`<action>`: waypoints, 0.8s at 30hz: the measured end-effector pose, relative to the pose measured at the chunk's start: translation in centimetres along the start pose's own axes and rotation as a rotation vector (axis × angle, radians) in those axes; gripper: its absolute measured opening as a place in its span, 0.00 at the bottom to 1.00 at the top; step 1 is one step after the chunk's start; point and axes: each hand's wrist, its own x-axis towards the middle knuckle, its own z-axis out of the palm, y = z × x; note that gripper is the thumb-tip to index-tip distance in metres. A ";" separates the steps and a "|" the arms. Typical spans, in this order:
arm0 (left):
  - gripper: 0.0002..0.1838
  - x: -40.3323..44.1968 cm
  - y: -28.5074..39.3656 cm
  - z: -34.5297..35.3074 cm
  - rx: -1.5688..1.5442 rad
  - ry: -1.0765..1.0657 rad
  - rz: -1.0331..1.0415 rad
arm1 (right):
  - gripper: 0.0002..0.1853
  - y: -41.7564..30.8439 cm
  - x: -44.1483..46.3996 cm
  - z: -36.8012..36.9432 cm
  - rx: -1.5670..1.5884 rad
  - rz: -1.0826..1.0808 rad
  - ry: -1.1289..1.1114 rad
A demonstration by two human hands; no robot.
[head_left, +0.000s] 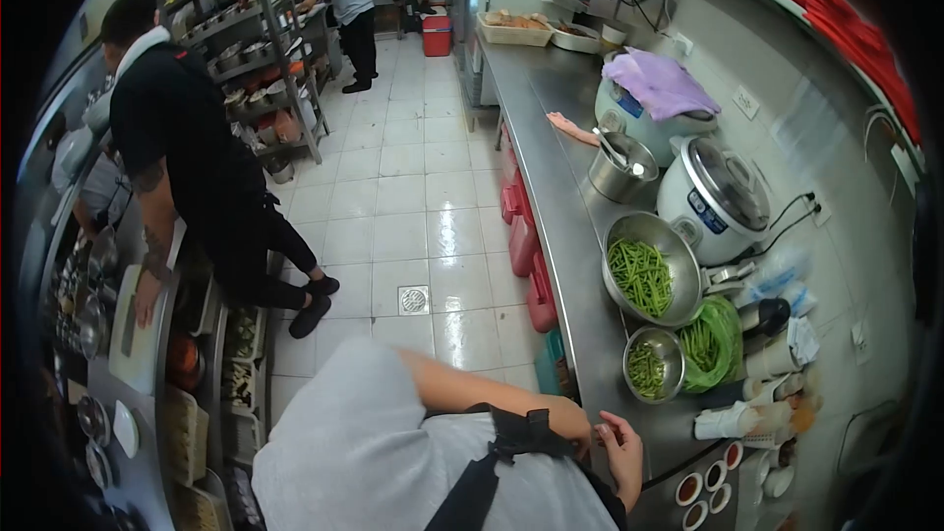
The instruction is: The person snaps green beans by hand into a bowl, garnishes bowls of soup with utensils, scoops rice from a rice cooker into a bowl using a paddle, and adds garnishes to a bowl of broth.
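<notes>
My left forearm (492, 385) crosses in front of my grey shirt toward the counter edge. My left hand (581, 436) is bent down at the wrist, its fingers mostly hidden. Beside it, my right hand (622, 452) is raised with fingers loosely bent and apart, nothing visible in them. Nearest on the counter is a small metal bowl (630, 390) of short green pieces. Behind it stands a larger metal bowl (678, 248) of long green stalks resembling green beans. A green plastic bag (726, 339) holds more stalks. Small cups of red sauce (689, 489) sit right of my hands.
The steel counter (551, 159) carries two rice cookers (713, 199), a metal pot (619, 173) and a purple cloth (661, 85). Red bins (521, 236) stand under it. Across the tiled aisle (413, 246), a person in black (197, 138) leans on another counter; others are farther back.
</notes>
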 end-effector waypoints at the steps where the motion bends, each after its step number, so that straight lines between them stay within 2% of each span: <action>1: 0.13 -1.5 -0.7 0.3 -0.120 0.052 -0.017 | 0.16 -0.2 0.0 0.8 -0.003 -0.045 -0.016; 4: 0.17 -4.6 -1.3 0.7 -0.501 0.152 -0.112 | 0.14 -1.5 -0.9 1.5 -0.042 -0.085 0.073; 5: 0.17 -5.0 -1.4 0.8 -0.555 0.178 -0.125 | 0.13 -2.3 -1.0 1.3 -0.081 -0.069 0.126; 6: 0.17 -5.4 -1.5 0.8 -0.604 0.196 -0.143 | 0.13 -4.2 -1.5 1.3 0.008 -0.087 0.175; 9: 0.18 -4.7 -1.6 -0.6 -0.404 0.130 -0.172 | 0.11 -5.4 -1.7 -0.3 -0.107 -0.062 0.288; 12: 0.20 -3.5 -2.4 -0.8 -0.134 0.201 -0.058 | 0.12 -6.2 -1.8 0.3 -0.042 -0.128 0.377; 13: 0.22 -2.9 -2.9 -0.8 -0.170 0.206 -0.039 | 0.12 -5.3 -1.4 1.0 0.000 -0.123 0.386; 15: 0.21 -1.4 -4.1 -0.6 -0.130 0.083 -0.114 | 0.12 -1.8 -0.5 3.0 0.186 -0.094 0.330; 17: 0.18 0.4 -5.6 -0.3 -0.081 0.005 -0.065 | 0.13 -1.6 -0.7 4.4 0.079 -0.037 0.210; 19: 0.16 2.0 -7.8 0.8 0.122 -0.088 -0.061 | 0.14 0.6 -0.6 5.2 0.069 -0.020 0.157; 20: 0.15 2.8 -7.7 0.7 0.096 -0.106 -0.050 | 0.14 1.0 -0.9 4.5 0.088 -0.022 0.209; 22: 0.14 3.5 -7.4 0.0 0.033 -0.147 -0.077 | 0.15 6.3 -0.5 1.7 0.219 0.087 0.424; 24: 0.16 4.6 -8.3 -1.1 -0.004 -0.181 -0.115 | 0.19 10.6 -2.1 -2.3 0.253 0.012 0.862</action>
